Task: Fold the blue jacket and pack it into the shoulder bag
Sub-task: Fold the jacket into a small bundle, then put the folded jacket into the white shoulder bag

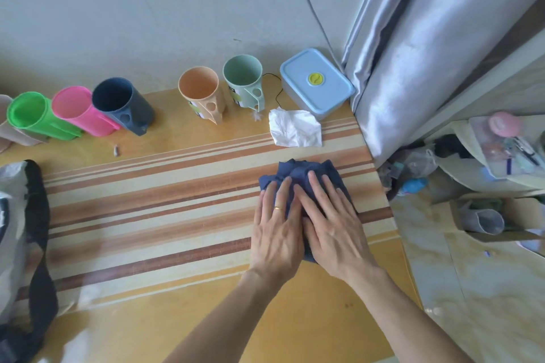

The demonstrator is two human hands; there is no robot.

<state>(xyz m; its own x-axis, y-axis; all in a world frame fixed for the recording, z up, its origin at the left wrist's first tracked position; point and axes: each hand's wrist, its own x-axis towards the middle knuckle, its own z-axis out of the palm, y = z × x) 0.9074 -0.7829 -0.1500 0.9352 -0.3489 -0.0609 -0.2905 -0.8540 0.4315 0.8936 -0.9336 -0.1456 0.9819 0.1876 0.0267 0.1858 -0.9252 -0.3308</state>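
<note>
The blue jacket (300, 172) lies folded into a small bundle on the striped mat (147, 209), near the table's right edge. My left hand (277, 230), with a ring on one finger, rests flat on its left part. My right hand (330, 218) lies flat on its right part, fingers spread and pointing away from me. Both palms press down on the cloth; neither hand grips it. Most of the bundle is hidden under the hands. The shoulder bag (14, 215), grey with a black strap (39, 244), sits at the table's left edge, partly out of frame.
Several plastic cups stand along the wall: green (32, 115), pink (79, 110), dark blue (124, 104), peach (200, 91), pale green (244, 78). A lidded blue box (317, 82) and a crumpled white tissue (295, 128) lie behind the jacket. A curtain (427, 53) hangs right; clutter covers the floor.
</note>
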